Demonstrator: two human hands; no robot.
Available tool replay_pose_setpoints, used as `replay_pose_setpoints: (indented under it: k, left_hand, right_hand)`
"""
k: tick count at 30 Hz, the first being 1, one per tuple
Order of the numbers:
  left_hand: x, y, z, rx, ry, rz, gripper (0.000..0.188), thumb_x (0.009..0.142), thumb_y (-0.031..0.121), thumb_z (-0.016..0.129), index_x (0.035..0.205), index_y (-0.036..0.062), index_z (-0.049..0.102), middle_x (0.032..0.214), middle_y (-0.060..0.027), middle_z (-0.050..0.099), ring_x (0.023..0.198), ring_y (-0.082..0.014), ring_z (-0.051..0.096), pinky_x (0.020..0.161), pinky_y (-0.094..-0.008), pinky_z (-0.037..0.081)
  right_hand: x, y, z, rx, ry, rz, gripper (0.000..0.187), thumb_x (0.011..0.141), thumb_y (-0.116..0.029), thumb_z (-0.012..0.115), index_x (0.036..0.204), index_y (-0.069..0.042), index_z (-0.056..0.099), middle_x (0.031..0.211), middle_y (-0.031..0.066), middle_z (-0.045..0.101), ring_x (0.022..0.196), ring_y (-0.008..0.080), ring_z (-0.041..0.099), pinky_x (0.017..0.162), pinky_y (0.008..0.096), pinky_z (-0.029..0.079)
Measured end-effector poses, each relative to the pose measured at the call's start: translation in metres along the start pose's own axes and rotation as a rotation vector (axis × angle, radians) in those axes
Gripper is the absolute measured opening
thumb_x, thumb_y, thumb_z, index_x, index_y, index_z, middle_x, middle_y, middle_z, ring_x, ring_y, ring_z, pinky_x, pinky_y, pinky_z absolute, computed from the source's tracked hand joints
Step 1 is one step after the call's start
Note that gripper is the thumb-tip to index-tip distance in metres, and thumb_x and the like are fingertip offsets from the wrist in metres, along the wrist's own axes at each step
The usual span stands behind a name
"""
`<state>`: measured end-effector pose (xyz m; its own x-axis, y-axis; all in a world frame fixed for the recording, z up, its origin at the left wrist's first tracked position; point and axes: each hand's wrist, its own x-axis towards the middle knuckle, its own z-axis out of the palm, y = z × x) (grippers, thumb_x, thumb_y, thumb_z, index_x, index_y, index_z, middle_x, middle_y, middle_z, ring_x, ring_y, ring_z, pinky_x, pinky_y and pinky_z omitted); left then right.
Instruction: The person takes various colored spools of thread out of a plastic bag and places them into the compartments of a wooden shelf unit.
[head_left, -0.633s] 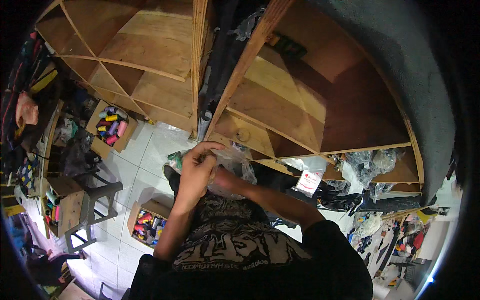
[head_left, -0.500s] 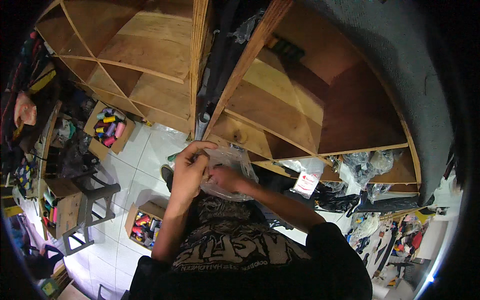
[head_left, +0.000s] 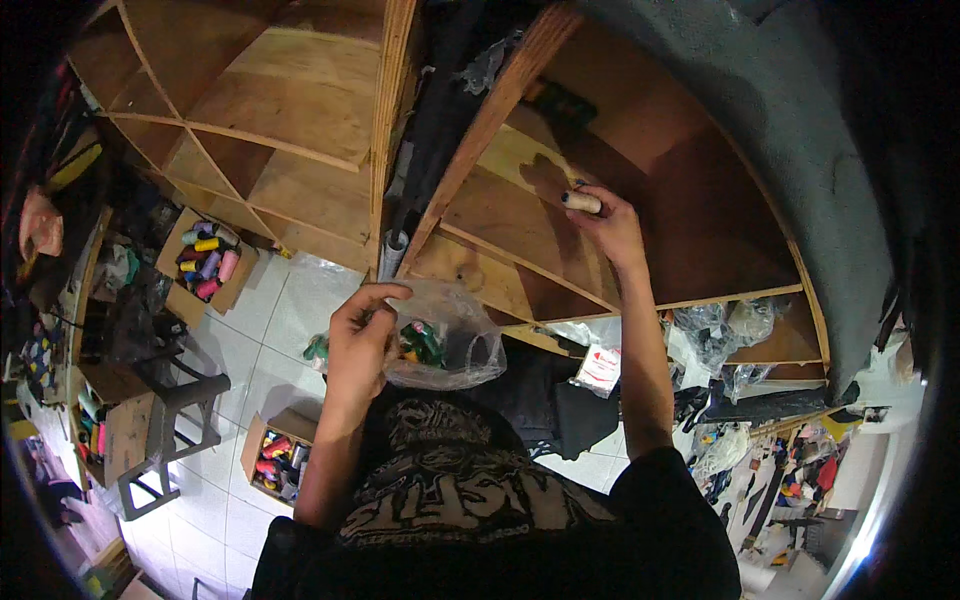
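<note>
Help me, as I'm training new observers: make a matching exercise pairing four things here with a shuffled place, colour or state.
1. Left hand
2. Right hand
3. Green items
4. Stool

A. Inside the clear bag
B. Dark grey
C. Holding a pale spool
D. Gripping the clear bag

Pairs: 1-D, 2-C, 3-A, 4-B

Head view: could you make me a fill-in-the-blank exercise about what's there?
The left hand holds a clear plastic bag with ____-coloured items showing inside.
The right hand holds a pale spool of ____.
The floor tiles are coloured ____.

Missing words: green; thread; white.
</note>
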<state>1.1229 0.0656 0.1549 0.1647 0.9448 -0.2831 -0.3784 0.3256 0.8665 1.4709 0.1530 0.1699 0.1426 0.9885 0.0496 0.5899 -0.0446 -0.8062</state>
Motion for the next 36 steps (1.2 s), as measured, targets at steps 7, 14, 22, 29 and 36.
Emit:
replay_pose_setpoints:
  k: [7,14,22,29,36]
  left_hand:
    - [-0.004,0.0,-0.017,-0.007,0.148,0.032,0.024,0.08,-0.002,0.042,0.096,-0.0017,0.06,0.058,0.0039,0.042,0.042,-0.0016,0.031,0.037,-0.0196,0.02]
    - [-0.004,-0.002,-0.023,-0.021,0.18,0.014,0.024,0.079,-0.002,0.042,0.096,-0.0015,0.06,0.059,0.0039,0.041,0.043,-0.0019,0.032,0.038,-0.0193,0.022]
    - [-0.003,-0.014,-0.031,0.005,0.197,0.016,0.019,0.083,0.003,0.044,0.098,-0.0003,0.056,0.062,0.0043,0.039,0.043,-0.0028,0.033,0.038,-0.0185,0.024]
    - [-0.012,-0.014,-0.039,-0.006,0.348,-0.002,0.022,0.081,-0.001,0.043,0.097,-0.0003,0.059,0.06,0.0042,0.04,0.045,-0.003,0.034,0.04,-0.0193,0.026]
    - [-0.009,-0.014,-0.043,-0.002,0.313,0.026,0.021,0.083,0.002,0.043,0.097,0.0,0.059,0.062,0.0041,0.04,0.043,-0.0028,0.034,0.038,-0.019,0.025]
  right_hand:
    - [0.016,0.002,0.013,-0.474,0.177,-0.017,0.041,0.071,-0.032,0.073,0.105,-0.012,0.064,0.086,0.0108,0.066,0.079,0.0217,0.064,0.073,0.0318,0.048]
    - [0.074,0.062,-0.032,0.216,0.501,0.081,0.052,0.073,-0.042,0.072,0.104,-0.001,0.063,0.089,0.0023,0.066,0.085,0.0125,0.058,0.08,0.0273,0.042]
    - [0.178,0.139,-0.047,-0.259,0.667,-0.219,0.025,0.076,-0.019,0.069,0.096,-0.005,0.064,0.083,0.002,0.064,0.068,0.0067,0.055,0.057,0.0208,0.044]
    - [0.222,0.154,-0.023,-0.483,0.608,-0.146,0.024,0.075,-0.019,0.069,0.094,-0.004,0.065,0.082,0.0023,0.064,0.066,0.0075,0.055,0.057,0.022,0.044]
    - [0.217,0.153,-0.024,-0.45,0.569,-0.111,0.023,0.075,-0.019,0.07,0.092,-0.004,0.065,0.08,0.0027,0.064,0.064,0.0083,0.055,0.057,0.0232,0.045]
